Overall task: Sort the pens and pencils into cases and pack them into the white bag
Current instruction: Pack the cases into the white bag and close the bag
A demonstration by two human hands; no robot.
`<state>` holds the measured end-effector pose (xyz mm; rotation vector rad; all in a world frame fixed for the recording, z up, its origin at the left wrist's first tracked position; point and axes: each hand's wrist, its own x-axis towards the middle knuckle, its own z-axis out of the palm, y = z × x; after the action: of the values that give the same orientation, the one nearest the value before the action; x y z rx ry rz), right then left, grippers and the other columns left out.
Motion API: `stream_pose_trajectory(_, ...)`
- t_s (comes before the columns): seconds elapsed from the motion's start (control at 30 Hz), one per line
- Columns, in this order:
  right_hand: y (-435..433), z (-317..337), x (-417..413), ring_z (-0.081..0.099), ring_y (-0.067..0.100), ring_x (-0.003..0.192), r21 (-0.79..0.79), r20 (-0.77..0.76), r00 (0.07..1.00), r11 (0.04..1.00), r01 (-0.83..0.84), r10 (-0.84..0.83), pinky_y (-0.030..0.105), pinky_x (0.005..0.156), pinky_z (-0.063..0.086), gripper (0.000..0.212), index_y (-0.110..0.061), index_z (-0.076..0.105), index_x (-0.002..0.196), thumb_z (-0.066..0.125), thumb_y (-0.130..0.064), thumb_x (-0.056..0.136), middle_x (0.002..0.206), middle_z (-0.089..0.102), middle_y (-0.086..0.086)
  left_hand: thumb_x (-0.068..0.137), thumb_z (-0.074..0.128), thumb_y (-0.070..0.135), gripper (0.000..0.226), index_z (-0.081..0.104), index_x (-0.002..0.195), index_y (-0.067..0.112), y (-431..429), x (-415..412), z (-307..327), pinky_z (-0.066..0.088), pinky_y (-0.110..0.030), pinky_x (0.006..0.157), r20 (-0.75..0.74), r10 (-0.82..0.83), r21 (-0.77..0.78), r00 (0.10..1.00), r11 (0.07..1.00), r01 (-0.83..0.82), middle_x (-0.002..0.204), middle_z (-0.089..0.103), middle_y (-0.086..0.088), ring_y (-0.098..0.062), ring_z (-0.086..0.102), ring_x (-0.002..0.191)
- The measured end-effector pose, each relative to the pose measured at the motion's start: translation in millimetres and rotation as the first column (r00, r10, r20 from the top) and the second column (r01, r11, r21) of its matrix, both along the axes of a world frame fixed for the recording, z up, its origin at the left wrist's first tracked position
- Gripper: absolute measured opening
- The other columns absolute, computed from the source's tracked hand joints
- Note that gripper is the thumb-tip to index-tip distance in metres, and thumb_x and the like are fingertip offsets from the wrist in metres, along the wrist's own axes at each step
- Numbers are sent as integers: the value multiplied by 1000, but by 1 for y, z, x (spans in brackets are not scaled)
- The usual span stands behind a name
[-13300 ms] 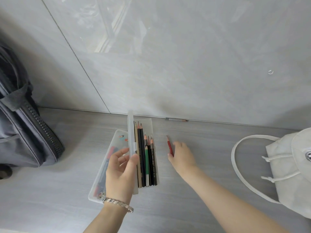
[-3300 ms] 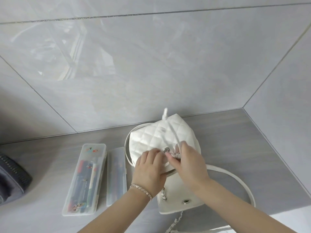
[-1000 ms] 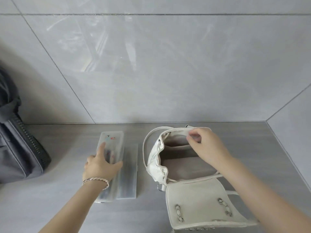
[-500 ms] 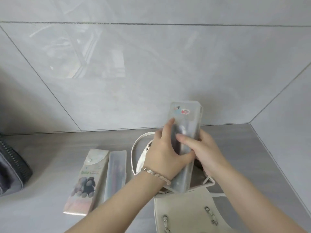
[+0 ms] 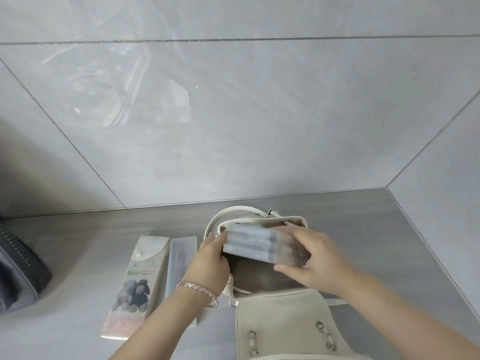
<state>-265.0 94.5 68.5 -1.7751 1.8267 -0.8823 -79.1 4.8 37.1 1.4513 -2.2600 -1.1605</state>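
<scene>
Translucent pencil case [image 5: 255,245] is hanging crosswise over the open mouth of the white bag [image 5: 281,324], tilted slightly, right end lower. Contents are showing only as blurred dark streaks; cannot tell which pens or pencils. Whether the case is touching the bag's rim, cannot tell.

Left grip [image 5: 207,259] is clasping the case's left end, fingers curled round its edge. Right grip [image 5: 318,265] is pinching the right end, fingers lying over the top, thumb pressing along the near side.

The bag is lying on the table [image 5: 78,242], mouth gaping, pale lining showing, flap folded toward the person with its chain links facing up. A white strap is looping out at the far side.

Just left of the bag, a second translucent case [image 5: 181,253] is lying flat, partly under the left forearm. Touching its left side, a printed case [image 5: 137,279] with a dark cartoon picture is lying flat too.

A bracelet [image 5: 198,289] is sitting on the left wrist. A dark grey bag [image 5: 18,276] is resting at the table's left edge. Glossy grey wall tiles [image 5: 233,126] are rising behind.
</scene>
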Motion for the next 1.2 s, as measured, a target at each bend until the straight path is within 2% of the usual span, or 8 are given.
stream_pose_trajectory(0.1, 1, -6, -4, 52, -1, 100, -41, -328, 944, 998, -54, 38, 18, 78, 47, 53, -37, 50, 113, 64, -43, 62, 102, 66, -25, 84, 33, -16, 75, 40, 128, 44, -2, 2, 2, 26, 0, 94, -99, -71, 67, 993, 995, 78, 137, 42, 1, -10, 35, 132)
stream_pose_trajectory(0.2, -2, 1, -5, 53, 7, 111, 194, -438, 880, 975, -106, 183, 31, 89, 47, 50, -29, 50, 122, 64, -38, 75, 118, 62, -12, 72, 24, -28, 83, 46, 112, 42, -8, 6, 13, 28, 2, 99, -207, -104, 131, 973, 982, 133, 125, 49, 8, -6, 41, 123)
stream_pose_trajectory(0.43, -36, -29, 51, 49, 35, 117, 560, -694, 599, 822, 101, 399, 40, 93, 41, 44, -3, 33, 131, 46, -12, 90, 129, 50, 19, 75, 24, -22, 83, 34, 139, 30, 8, -10, 19, 9, 3, 97, -99, -195, 79, 976, 976, 203, 156, 10, 3, -6, 14, 142)
stream_pose_trajectory(0.57, -39, -47, 63, 41, 35, 123, 590, -604, 693, 805, 58, 393, 44, 101, 32, 53, -6, 28, 134, 46, -27, 90, 137, 40, 18, 72, 23, -23, 88, 28, 122, 48, 11, -4, 14, 4, 17, 84, -132, -164, 91, 978, 980, 177, 156, 7, 3, 5, 9, 135)
stream_pose_trajectory(0.67, -33, -54, 57, 43, 31, 119, 518, -541, 777, 855, 7, 322, 42, 99, 30, 76, -15, 31, 134, 16, -61, 76, 137, 39, 13, 71, 22, -24, 89, 32, 130, 43, 12, -7, 10, 7, 12, 91, -142, -155, 108, 978, 979, 171, 156, 7, 4, 4, 9, 135)
stream_pose_trajectory(0.8, -34, -62, 77, 42, 31, 112, 569, -630, 711, 808, 150, 312, 43, 93, 30, 52, -11, 31, 130, 28, -46, 92, 133, 36, 16, 69, 22, -23, 89, 33, 135, 36, 17, -11, 6, 8, 14, 86, -119, -135, 94, 984, 985, 146, 155, 4, 4, 5, 13, 130)
stream_pose_trajectory(1.0, -39, -50, 56, 37, 32, 124, 617, -471, 845, 779, 110, 254, 47, 103, 24, 63, -16, 33, 135, 35, -58, 88, 138, 39, 13, 69, 24, -23, 87, 40, 126, 39, 3, -11, 3, 18, 6, 91, -106, -125, 77, 986, 988, 134, 153, 18, 1, -8, 24, 137)
stream_pose_trajectory(1.2, -16, -39, 17, 39, 34, 125, 688, -600, 781, 611, 392, 175, 41, 102, 33, 72, -5, 32, 132, 28, -63, 90, 137, 39, 22, 70, 25, -21, 83, 44, 113, 47, 0, -10, 0, 22, 9, 82, -146, -110, 134, 983, 982, 130, 149, 24, 2, -9, 31, 132)
